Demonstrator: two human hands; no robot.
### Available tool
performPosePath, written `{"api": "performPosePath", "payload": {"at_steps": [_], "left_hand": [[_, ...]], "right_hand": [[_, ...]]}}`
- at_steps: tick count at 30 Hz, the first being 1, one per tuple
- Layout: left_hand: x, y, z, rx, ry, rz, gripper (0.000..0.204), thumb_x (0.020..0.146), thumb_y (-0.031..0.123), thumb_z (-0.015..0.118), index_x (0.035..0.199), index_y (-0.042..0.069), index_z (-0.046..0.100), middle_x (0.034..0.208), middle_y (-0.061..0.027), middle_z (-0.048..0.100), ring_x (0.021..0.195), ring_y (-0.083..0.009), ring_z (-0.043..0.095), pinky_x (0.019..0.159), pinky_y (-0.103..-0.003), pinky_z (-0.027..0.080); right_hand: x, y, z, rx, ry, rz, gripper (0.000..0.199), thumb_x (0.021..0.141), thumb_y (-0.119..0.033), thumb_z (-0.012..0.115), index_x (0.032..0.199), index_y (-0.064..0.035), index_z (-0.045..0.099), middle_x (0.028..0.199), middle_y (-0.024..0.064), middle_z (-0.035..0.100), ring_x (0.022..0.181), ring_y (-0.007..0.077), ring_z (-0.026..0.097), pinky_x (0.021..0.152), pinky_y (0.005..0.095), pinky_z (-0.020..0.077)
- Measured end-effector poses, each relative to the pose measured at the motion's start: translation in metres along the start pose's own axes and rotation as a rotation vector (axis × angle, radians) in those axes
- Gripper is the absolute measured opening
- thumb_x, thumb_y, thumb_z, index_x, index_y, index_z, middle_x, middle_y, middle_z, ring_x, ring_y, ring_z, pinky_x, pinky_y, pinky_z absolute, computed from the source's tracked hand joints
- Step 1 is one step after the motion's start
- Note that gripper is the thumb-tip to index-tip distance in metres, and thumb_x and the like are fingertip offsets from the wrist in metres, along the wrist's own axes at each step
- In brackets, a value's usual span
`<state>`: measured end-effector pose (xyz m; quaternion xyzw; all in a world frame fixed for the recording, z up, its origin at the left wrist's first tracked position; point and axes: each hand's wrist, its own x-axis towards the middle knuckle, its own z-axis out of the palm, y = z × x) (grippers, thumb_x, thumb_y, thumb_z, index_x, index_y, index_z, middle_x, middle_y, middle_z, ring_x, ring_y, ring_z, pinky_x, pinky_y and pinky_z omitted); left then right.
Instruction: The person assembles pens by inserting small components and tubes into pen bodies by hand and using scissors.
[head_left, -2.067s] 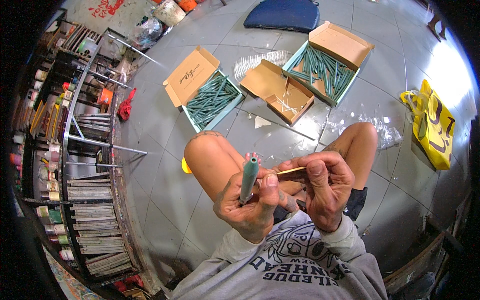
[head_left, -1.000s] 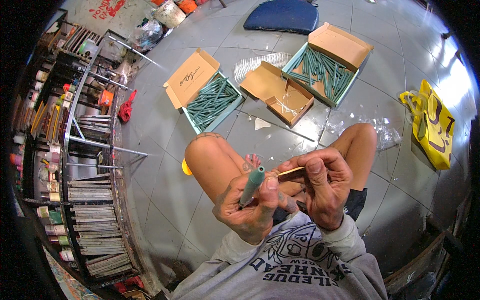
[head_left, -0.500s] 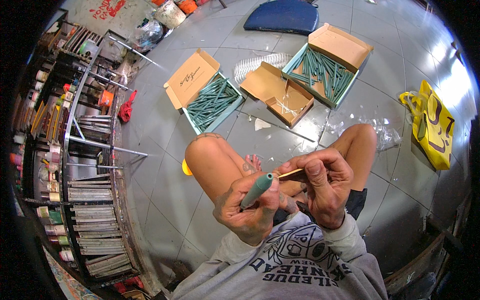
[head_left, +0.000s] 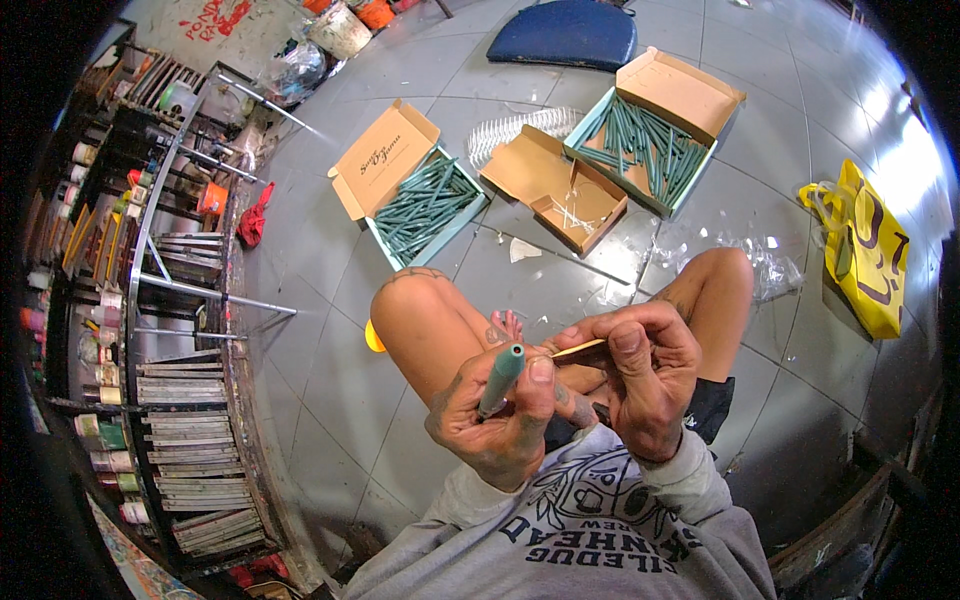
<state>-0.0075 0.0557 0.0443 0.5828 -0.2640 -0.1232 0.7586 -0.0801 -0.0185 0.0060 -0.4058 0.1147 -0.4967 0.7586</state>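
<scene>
My left hand (head_left: 470, 425) is closed around a slim green tube (head_left: 500, 384), whose narrow open end points up and away from me. Between the fingertips and thumb of my right hand (head_left: 650, 375) is a thin yellowish strip (head_left: 578, 354). Its tip lies close to my left thumb, and a small gap separates it from the tube's end. Beyond my knees, a left box (head_left: 474, 212) and a right box (head_left: 708, 150) each hold many similar green tubes. Between them a small brown box (head_left: 600, 230) contains several thin white sticks.
Clear plastic scraps (head_left: 770, 268) lie on the grey tiles, with a yellow bag (head_left: 860, 250) to the right. A blue cushion (head_left: 565, 35) rests at the far side. Along the left stands a shelf rack (head_left: 200, 440) with jars, and metal bars (head_left: 235, 296) jut from it.
My left hand has drawn the green tube slightly left, away from the strip's tip, and the tube has turned a little more upright. My right hand has barely moved.
</scene>
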Motion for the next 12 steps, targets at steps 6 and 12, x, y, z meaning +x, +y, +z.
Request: {"api": "performPosePath", "payload": {"at_steps": [6,12], "left_hand": [[0.0012,-0.0057,-0.0046,0.086,-0.007,0.087,0.017,0.078,0.008,0.070,0.081,-0.007,0.063,0.072,-0.0087,0.062,0.064,-0.0118,0.055,0.065,-0.023,0.043],[0.0009,-0.0012,-0.0002,0.045,-0.018,0.049,0.018,0.078,0.009,0.071,0.081,-0.007,0.063,0.073,-0.0095,0.063,0.066,-0.0130,0.056,0.067,-0.024,0.044]], "right_hand": [[0.0005,-0.0042,0.0037,0.062,0.011,0.018,0.018,0.098,-0.011,0.049,0.100,0.0059,0.053,0.092,0.0206,0.067,0.090,0.0259,0.068,0.089,0.0401,0.0529],[0.0029,0.0012,-0.0024,0.040,-0.027,0.011,0.018,0.099,-0.011,0.048,0.103,0.0059,0.052,0.094,0.0213,0.067,0.091,0.0283,0.067,0.088,0.0420,0.0533]]}}
